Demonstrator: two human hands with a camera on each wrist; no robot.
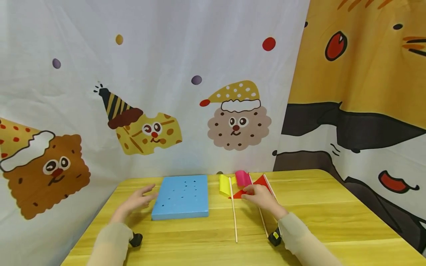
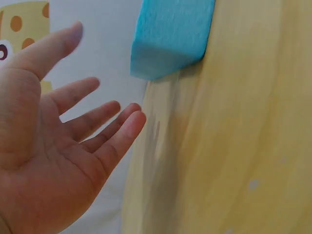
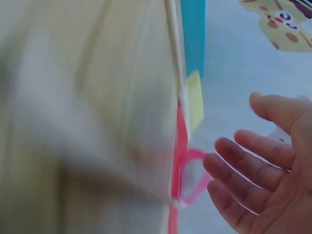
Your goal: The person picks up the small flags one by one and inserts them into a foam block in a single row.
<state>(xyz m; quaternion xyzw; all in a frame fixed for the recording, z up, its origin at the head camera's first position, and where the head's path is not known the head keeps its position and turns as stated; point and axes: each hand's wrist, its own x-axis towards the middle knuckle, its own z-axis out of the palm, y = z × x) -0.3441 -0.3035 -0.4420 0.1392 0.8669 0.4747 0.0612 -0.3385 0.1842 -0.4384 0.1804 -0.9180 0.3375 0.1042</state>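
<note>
Red flag [image 1: 261, 181], partly hidden behind right grip [image 1: 261, 198], yellow flag [image 1: 224, 185] leftward

- We are seeing a narrow gap between the left hand [image 1: 137, 201] and the blue board [image 1: 186, 201], whose raised side is blocking low passage.
- We are finding bench [image 1: 216, 225] room between the board and the yellow flag [image 1: 225, 184].
- We are meeting a pink flag [image 1: 243, 178] and red flag [image 1: 263, 181] by the right hand [image 1: 261, 197].
</note>
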